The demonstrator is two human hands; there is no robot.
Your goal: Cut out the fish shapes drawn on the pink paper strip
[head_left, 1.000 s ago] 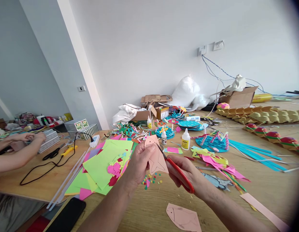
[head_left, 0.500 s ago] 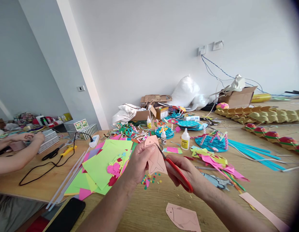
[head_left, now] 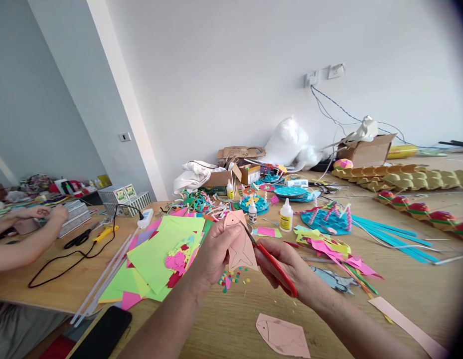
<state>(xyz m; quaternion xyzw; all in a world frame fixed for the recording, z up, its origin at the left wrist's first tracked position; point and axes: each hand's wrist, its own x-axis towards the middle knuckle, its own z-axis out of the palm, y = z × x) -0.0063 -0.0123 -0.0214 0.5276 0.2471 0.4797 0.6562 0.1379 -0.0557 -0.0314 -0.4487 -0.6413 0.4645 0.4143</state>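
Observation:
My left hand (head_left: 217, 249) is closed on a piece of pink paper (head_left: 241, 252) with a fish outline drawn on it, holding it upright above the table. In my right hand (head_left: 283, 264) is a pair of scissors (head_left: 273, 265) with red handles, my fingers wrapped round them. The blades meet the paper's upper right edge, beside the drawn fish; how far apart they are is hard to make out. A second pink paper (head_left: 282, 336) with a drawn fish lies flat on the table below my hands.
Green and coloured paper sheets (head_left: 156, 259) with small cut fish lie left. Glue bottles (head_left: 286, 217), a blue disc (head_left: 324, 219) and pink scraps (head_left: 328, 252) lie beyond my hands. A phone (head_left: 104, 331) rests at the near edge. Another person's hands (head_left: 48, 213) work at far left.
Both hands, the paper and the scissors hold nearly the same position. The whole view has shifted very slightly.

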